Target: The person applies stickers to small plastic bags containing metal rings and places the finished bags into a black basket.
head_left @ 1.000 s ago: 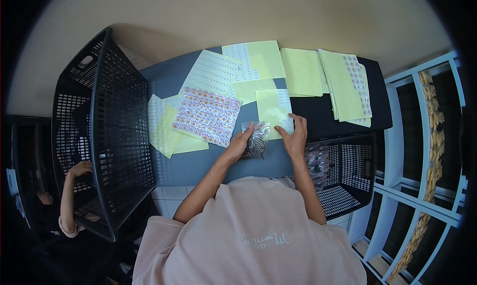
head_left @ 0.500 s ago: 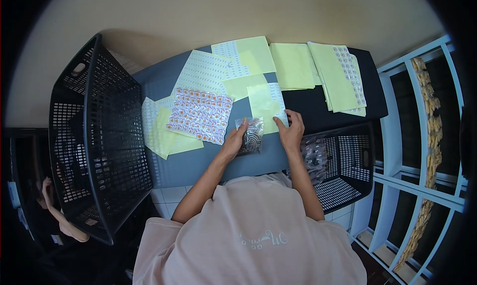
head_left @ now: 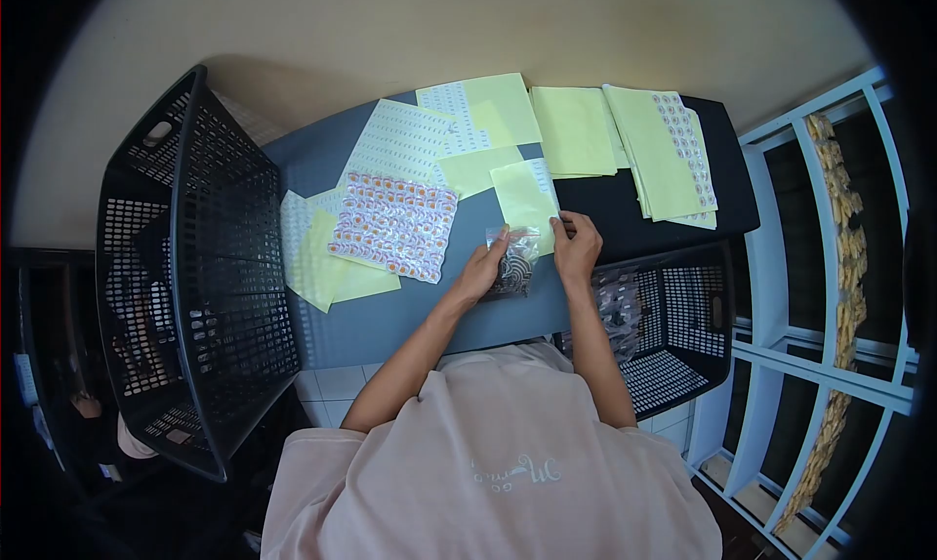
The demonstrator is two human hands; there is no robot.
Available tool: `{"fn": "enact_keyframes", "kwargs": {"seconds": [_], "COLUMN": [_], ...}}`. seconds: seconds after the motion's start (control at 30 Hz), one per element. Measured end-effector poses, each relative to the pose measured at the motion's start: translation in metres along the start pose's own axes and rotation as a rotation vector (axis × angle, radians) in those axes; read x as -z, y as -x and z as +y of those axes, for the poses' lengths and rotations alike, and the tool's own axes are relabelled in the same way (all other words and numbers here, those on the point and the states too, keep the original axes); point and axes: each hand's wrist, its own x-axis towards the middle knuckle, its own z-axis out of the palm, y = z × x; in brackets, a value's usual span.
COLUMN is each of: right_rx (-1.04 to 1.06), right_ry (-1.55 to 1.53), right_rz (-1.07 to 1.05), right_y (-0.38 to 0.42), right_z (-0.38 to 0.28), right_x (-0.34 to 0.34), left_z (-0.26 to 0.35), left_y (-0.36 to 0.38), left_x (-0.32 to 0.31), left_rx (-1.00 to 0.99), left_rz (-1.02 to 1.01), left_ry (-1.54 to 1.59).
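Note:
My left hand (head_left: pixel 483 267) grips the left edge of a clear plastic bag (head_left: pixel 513 267) with dark coiled contents, its thumb on the bag's upper part. My right hand (head_left: pixel 578 245) is closed at the lower right edge of a yellow sticker backing sheet (head_left: pixel 525 194), just right of the bag. Whatever its fingertips pinch is too small to make out. Left of the bag lies a sheet of round orange and purple stickers (head_left: pixel 393 226) on other sheets.
More label sheets (head_left: pixel 400 140) and yellow stacks (head_left: pixel 576 130) lie along the table's (head_left: pixel 439 326) back. A tall black basket (head_left: pixel 234 267) stands left. Another basket (head_left: pixel 698 316) with plastic bags stands at the right, near a white rack (head_left: pixel 771 267). Part of another person shows far left.
My left hand and the bag have moved right, toward my right hand. My right fingers have drawn together, and fewer labels show on the sheet beside them. The person at far left has shifted.

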Motion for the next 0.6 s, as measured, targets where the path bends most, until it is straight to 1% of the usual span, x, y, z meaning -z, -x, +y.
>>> {"fn": "enact_keyframes", "kwargs": {"seconds": [0.1, 0.17, 0.2, 0.23, 0.3, 0.37, 0.4, 0.47, 0.53, 0.6], "right_rx": [0.05, 0.037, 0.023, 0.026, 0.222, 0.258, 0.289, 0.345, 0.411, 0.327], "right_ry": [0.013, 0.024, 0.036, 0.035, 0.248, 0.251, 0.256, 0.246, 0.247, 0.15], "right_rz": [0.018, 0.005, -0.009, -0.011, 0.044, 0.013, -0.011, -0.044, -0.074, -0.129], "right_y": [-0.003, -0.006, -0.007, -0.006, -0.003, 0.002, 0.004, 0.013, 0.023, 0.028], "right_z": [0.0, 0.001, 0.0, -0.002, -0.008, -0.015, -0.018, -0.019, -0.026, -0.036], "right_x": [-0.001, -0.001, -0.002, -0.002, -0.003, -0.004, -0.006, -0.012, -0.015, -0.017], "left_z": [-0.002, 0.0, 0.003, 0.006, 0.013, 0.021, 0.021, 0.023, 0.039, 0.055], "left_y": [-0.002, 0.0, 0.002, 0.005, 0.01, 0.019, 0.021, 0.023, 0.035, 0.048], "left_x": [0.0, -0.001, -0.003, -0.004, -0.003, 0.004, 0.01, 0.024, 0.036, 0.046], "left_rx": [-0.015, 0.021, 0.019, 0.018, 0.012, -0.018, -0.025, -0.191, -0.216, -0.257], "left_rz": [0.017, 0.007, 0.009, 0.055, 0.11, 0.152, 0.166, 0.387, 0.427, 0.461], "left_ry": [-0.034, 0.109, 0.109, 0.136, 0.167, 0.364, 0.368, 0.392, 0.436, 0.472]}}
